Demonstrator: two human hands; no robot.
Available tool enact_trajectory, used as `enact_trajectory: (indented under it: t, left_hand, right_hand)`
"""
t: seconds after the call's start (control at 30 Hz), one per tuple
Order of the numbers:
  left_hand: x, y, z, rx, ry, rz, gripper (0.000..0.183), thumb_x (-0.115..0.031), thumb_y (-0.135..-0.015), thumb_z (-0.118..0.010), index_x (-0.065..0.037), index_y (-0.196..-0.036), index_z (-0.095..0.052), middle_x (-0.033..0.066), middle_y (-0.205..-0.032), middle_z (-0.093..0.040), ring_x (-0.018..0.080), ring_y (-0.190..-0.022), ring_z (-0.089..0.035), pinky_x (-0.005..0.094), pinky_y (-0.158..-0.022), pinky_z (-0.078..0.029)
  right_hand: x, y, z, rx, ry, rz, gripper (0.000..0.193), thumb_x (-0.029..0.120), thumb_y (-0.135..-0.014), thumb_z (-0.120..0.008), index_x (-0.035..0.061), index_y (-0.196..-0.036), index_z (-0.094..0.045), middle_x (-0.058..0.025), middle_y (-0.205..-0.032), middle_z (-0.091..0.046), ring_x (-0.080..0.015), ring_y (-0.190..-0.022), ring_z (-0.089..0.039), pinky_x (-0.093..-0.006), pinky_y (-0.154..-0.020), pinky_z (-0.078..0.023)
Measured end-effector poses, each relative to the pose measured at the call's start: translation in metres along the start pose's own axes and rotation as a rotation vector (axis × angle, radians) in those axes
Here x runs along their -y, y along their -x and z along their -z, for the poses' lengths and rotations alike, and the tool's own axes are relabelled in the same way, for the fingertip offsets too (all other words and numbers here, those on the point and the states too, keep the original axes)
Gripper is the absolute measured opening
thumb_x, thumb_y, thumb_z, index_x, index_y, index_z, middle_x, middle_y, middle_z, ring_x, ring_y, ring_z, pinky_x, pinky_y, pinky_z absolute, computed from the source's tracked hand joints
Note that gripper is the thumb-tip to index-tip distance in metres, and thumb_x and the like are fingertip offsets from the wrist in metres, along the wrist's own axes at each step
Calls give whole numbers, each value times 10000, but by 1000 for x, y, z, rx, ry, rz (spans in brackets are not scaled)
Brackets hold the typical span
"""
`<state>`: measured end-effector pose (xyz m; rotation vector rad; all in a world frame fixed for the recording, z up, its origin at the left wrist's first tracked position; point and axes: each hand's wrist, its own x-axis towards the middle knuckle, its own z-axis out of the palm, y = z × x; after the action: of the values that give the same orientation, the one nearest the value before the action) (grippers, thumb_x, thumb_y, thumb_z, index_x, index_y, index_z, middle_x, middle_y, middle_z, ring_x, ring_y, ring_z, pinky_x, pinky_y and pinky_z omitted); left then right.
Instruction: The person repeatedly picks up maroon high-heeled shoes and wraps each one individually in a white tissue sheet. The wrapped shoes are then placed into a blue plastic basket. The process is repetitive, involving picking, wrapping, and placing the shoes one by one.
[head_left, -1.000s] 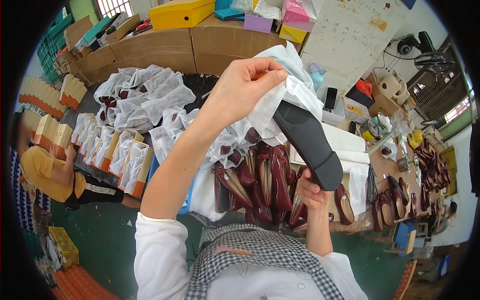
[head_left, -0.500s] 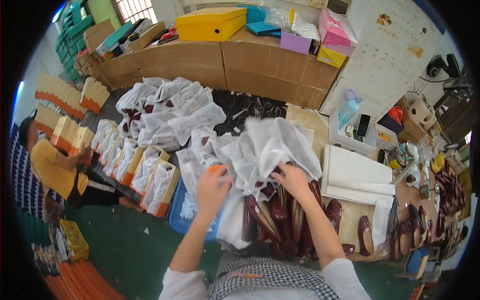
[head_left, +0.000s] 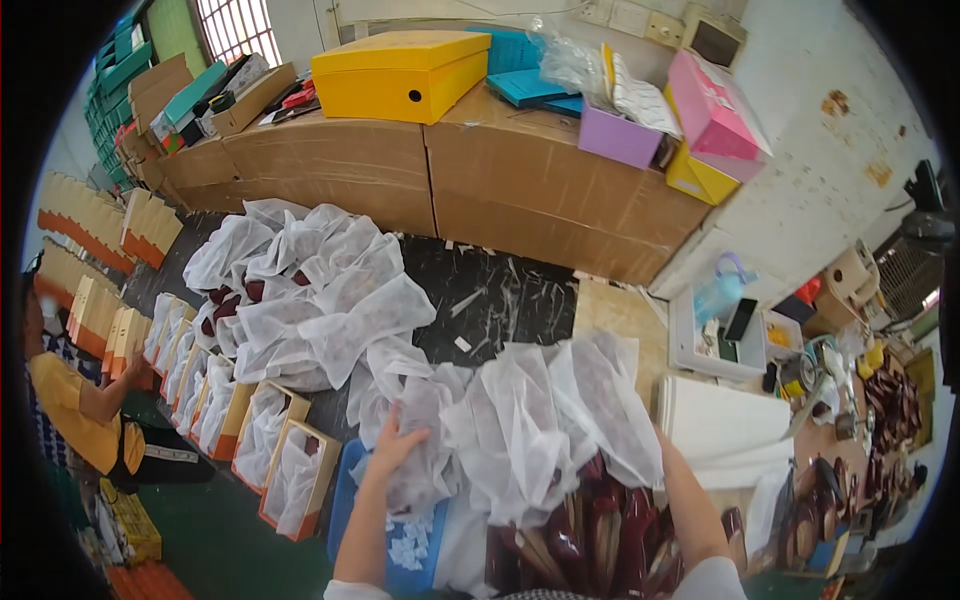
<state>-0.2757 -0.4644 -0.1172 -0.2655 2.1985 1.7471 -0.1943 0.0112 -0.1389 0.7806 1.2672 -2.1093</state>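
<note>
My left hand (head_left: pixel 396 448) is at a sheer white bag (head_left: pixel 425 480), its thumb spread from the fingers and some fingertips obscured. My right forearm (head_left: pixel 690 490) reaches to the edge of another white bag (head_left: pixel 605 405). That bag hides the right hand, so neither its fingers nor anything it holds can be seen. More bag cloth (head_left: pixel 515 430) hangs in folds between my arms. Just below it, glossy dark red shoes (head_left: pixel 565 545) stand packed close together. Beside my left forearm is a blue basket (head_left: pixel 345 500) holding small pale blue pieces.
Bagged shoes form a white heap (head_left: pixel 310 290) at the left. Open boxes (head_left: pixel 300 470) with wrapped contents line the table's left edge, and a person (head_left: pixel 75 410) works beyond them. At right lie white sheets (head_left: pixel 725 430) and a grey tray (head_left: pixel 715 355). Cardboard (head_left: pixel 545 200) walls the back.
The view has shifted, with the bench now lower in the picture. My right hand has gone from visible above the shoes to hidden by the white bag. My left hand is now against a bag.
</note>
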Motion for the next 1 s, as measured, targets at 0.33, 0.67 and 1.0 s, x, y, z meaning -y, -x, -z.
enact_trajectory:
  t: [0.33,0.67,1.0]
  left_hand:
    - [-12,-80,-30,30,88,241,817,-451,-726,-673,65,-1296,-398,179,-1232,-519,240,-1149,-488,319,-972,-363]
    - [-52,-324,-20,-41,101,-81,804,-532,-720,-662,36,-1262,-484,124,-1198,-569,217,-1096,-520,317,-933,-393]
    - [-108,-199,28,-332,-566,-555,680,-376,-768,-671,-37,-1317,-454,184,-1256,-501,320,-1177,-462,358,-988,-353]
  right_hand:
    - [-11,-38,-36,25,-51,-141,687,513,-895,-475,42,-1380,-350,-145,-1379,-426,-311,-1209,-464,-398,-988,-389]
    - [90,-198,-107,193,-87,108,679,522,-899,-457,53,-1379,-354,-140,-1389,-416,-324,-1215,-456,-410,-990,-387]
    - [116,-187,-102,-201,63,177,553,451,-923,-468,115,-1354,-379,-113,-1283,-493,-291,-1115,-516,-460,-994,-383]
